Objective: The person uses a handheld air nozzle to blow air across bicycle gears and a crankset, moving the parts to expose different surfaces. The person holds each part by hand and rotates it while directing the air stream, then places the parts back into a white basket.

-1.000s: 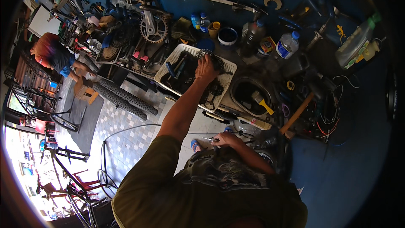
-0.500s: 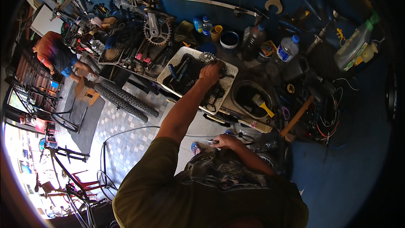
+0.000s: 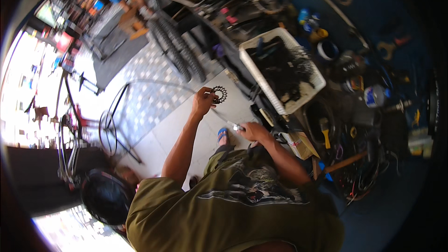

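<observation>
One white basket (image 3: 251, 60) – dark parts, left hand (image 3: 203, 101) holding sprocket (image 3: 219, 94)

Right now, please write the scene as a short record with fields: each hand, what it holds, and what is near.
left hand: raised, pinching a small black toothed sprocket by its edge
right hand: closed around a small silvery tool; its kind is too blurred to tell
near the hands: white plastic basket full of dark metal parts
floor: pale tiles; black tyres lean beyond
</observation>
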Available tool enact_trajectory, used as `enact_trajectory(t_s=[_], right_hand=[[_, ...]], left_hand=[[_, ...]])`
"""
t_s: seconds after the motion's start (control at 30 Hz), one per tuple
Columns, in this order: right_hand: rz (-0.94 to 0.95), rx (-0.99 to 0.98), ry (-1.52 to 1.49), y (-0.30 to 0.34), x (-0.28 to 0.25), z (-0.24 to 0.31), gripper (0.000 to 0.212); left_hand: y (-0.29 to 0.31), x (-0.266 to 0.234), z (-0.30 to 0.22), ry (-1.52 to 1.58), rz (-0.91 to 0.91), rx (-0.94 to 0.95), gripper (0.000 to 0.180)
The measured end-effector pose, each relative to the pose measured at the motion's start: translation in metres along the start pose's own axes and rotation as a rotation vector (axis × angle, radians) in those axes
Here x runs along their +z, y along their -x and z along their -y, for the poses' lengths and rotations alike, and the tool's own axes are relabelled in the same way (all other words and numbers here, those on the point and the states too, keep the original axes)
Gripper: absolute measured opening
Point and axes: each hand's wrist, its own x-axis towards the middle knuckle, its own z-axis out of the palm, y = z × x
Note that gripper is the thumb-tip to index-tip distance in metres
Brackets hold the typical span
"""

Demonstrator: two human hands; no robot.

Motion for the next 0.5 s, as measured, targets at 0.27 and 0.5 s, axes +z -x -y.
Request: enact_trajectory(t_s=[0.27,0.5], right_hand=[[0.162,-0.179,0.315,-0.058,0.007,0.148,0.038],[0.143,-0.291,0.441,-0.090,0.025,0.185,0.039]], left_hand=[[0.079,-0.082,0.148,0.294,-0.543,-0.345,0.023],[0.109,-0.097,0.162,0.282,-0.512,-0.424,0.021]])
